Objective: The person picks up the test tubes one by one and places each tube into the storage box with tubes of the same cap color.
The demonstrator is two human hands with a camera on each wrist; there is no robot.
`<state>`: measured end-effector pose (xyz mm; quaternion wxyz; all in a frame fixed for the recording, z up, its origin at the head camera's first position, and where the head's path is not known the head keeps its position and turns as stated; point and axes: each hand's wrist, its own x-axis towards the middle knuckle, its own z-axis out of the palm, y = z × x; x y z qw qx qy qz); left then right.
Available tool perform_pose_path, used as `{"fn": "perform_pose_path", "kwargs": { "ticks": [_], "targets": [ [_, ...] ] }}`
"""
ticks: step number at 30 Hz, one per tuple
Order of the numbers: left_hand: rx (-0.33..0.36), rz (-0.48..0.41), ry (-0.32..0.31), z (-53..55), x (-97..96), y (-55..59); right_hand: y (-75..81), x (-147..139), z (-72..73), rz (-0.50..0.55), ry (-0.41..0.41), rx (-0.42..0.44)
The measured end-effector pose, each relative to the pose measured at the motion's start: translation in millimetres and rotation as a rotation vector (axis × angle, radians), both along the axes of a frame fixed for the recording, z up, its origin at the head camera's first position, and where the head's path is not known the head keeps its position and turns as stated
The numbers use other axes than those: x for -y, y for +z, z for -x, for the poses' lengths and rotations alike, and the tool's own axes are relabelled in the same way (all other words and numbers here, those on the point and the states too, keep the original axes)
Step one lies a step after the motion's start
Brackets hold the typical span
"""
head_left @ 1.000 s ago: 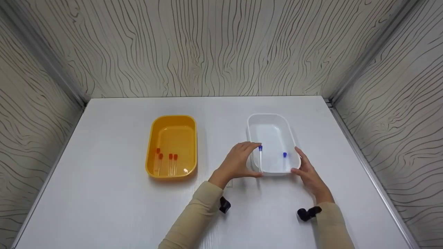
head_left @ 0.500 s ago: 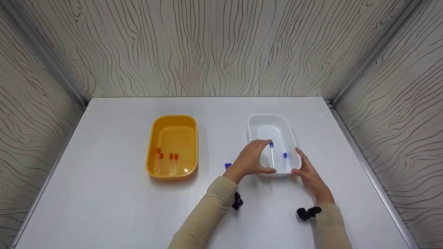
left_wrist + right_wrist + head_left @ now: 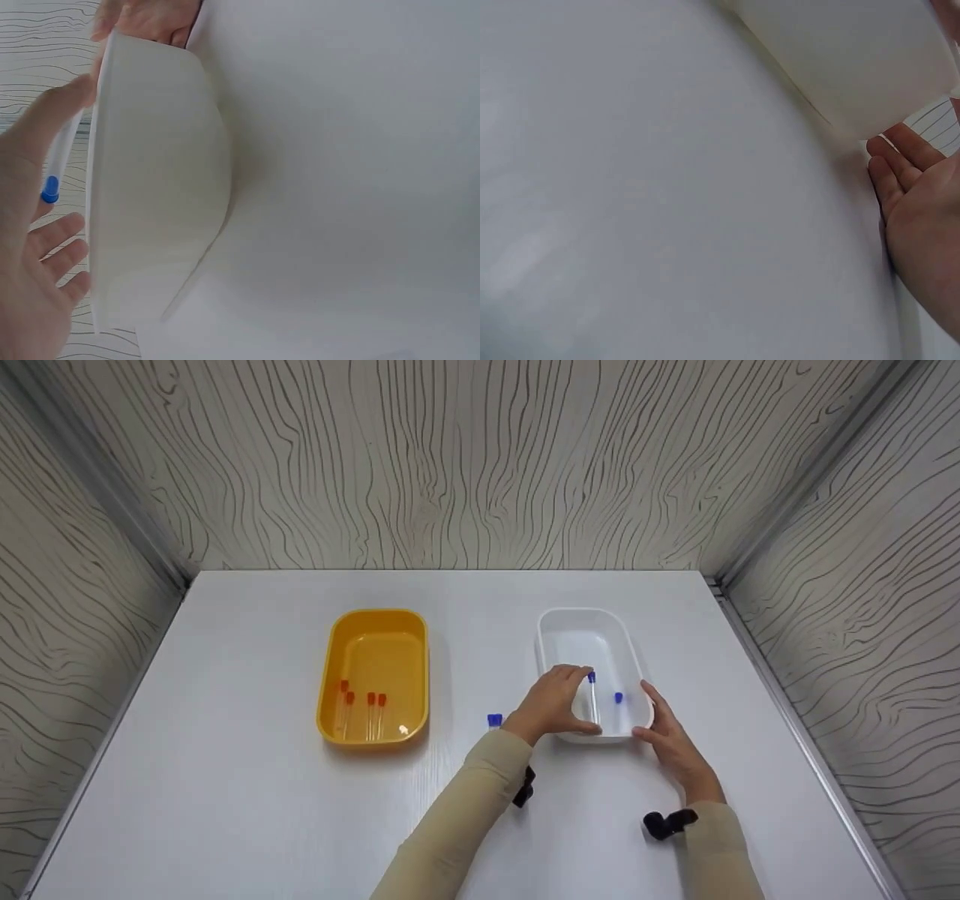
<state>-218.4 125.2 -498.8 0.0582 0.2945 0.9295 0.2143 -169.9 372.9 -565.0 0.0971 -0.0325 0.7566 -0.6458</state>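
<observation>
My left hand (image 3: 551,709) holds a clear tube with a blue cap (image 3: 593,699) lengthwise, thumb at the bottom end and fingertip at the cap. It is over the near part of the white tray (image 3: 583,610). Inside that tray lies another blue-capped tube (image 3: 618,698), its clear body faint against the white. My right hand (image 3: 679,754) grips the tray's near right corner between thumb and fingers. In the left wrist view the held tube (image 3: 64,146) shows above the rim, blue cap toward the palm. The right wrist view has the fingers (image 3: 889,180) against the tray's outer wall.
To the left stands a yellow tray (image 3: 379,619) with several red-capped tubes (image 3: 371,712) in its near half. Blue caps (image 3: 494,720) of tubes on the table show just left of my left wrist, their bodies hidden by the sleeve. Patterned walls (image 3: 450,465) enclose the table.
My left hand has moved right with the blue-capped tube, from the tray's left edge to inside its outline. The blue caps beside the wrist have come into sight. The right hand keeps its place.
</observation>
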Motion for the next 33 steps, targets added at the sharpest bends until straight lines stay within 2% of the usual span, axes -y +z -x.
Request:
{"fn": "perform_pose_path", "kwargs": {
  "ticks": [4,10,19,25,33],
  "targets": [
    [-0.010,0.064,0.024,-0.5,-5.4,-3.1,-2.1,-0.4,-0.9,0.044,0.008,-0.035],
    [-0.029,0.142,0.049,1.0,-8.5,-5.3,-1.2,0.0,-2.2,0.009,-0.010,0.003],
    [-0.033,0.200,0.069,2.5,-10.6,-8.3,3.0,1.2,-1.1,0.028,-0.017,0.019],
    [-0.058,0.212,0.069,3.1,-10.5,-10.4,3.2,1.9,-0.9,0.027,-0.020,0.015],
    [-0.089,0.169,0.056,1.7,-7.5,-13.2,1.9,0.9,-1.6,0.043,-0.006,0.017]
  ]
}}
